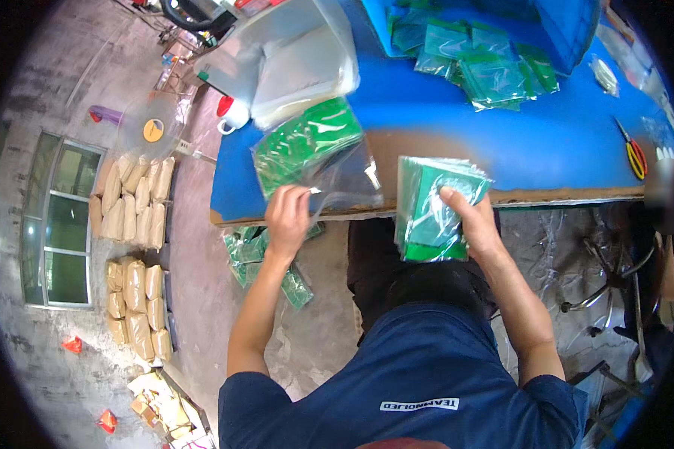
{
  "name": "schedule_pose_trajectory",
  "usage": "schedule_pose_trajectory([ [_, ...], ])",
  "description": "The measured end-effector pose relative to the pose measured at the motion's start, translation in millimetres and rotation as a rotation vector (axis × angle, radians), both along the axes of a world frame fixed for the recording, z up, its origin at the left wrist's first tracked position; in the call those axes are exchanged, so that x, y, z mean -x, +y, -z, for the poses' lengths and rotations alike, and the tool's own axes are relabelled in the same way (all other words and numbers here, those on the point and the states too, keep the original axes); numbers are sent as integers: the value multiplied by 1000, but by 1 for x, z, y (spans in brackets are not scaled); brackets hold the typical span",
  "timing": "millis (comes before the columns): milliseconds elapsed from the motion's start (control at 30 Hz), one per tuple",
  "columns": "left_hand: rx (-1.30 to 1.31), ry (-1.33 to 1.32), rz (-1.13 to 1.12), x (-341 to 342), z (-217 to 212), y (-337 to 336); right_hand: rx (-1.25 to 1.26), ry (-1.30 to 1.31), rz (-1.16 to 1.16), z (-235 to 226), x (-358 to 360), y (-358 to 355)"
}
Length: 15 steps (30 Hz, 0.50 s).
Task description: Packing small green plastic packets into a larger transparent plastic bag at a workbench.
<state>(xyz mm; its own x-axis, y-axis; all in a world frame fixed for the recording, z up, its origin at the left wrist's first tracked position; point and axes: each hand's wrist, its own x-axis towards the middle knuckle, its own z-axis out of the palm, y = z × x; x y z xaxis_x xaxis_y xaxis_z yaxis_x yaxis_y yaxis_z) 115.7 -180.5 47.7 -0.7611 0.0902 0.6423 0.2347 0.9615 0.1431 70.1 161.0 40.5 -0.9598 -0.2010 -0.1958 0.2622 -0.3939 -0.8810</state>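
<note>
Beyond the left end of the blue table (457, 142), rows of tan sacks (135, 202) lie on the concrete floor, and a few green packets (266, 262) lie on the floor under the table's near left corner. At that corner the left hand (288, 217) has thumb and fingertips pinched shut on the lower edge of a clear plastic bag (329, 161), which lies on the table with green packets inside it. Behind the bag, on the table's left part, stands a pile of large clear bags (299, 60), with a white and red cup (232, 114) just beside it at the table's left edge. At the middle of the table's near edge the right hand (475, 224) grips a thick stack of green packets (430, 213), fingers wrapped round its right side and the thumb on top. A loose heap of green packets (479, 63) covers the table's far side. Red-handled scissors (635, 153) lie near the table's right end.
</note>
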Motion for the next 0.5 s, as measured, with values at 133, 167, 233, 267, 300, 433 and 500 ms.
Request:
schedule_pose_trajectory([
  [133, -79, -214, 253, 43, -9, 66, -129, 188, 107, -22, 24, 4],
  [167, -127, -301, 243, 48, -3, 80, -148, 216, 131, -24, 30, 8],
  [233, -210, -384, 208, 58, 6, 90, -152, 262, 185, -35, 39, 9],
  [267, -283, -466, 182, 64, 10, 97, -133, 255, 194, -43, 40, 10],
  [300, -399, -489, 173, 67, 10, 98, -145, 253, 215, -46, 43, 11],
  [433, -597, -447, 109, 67, -8, 97, -249, 195, -5, -39, 55, 2],
  [500, -738, -330, 98, 67, -6, 90, -197, 18, -211, -39, 56, -15],
])
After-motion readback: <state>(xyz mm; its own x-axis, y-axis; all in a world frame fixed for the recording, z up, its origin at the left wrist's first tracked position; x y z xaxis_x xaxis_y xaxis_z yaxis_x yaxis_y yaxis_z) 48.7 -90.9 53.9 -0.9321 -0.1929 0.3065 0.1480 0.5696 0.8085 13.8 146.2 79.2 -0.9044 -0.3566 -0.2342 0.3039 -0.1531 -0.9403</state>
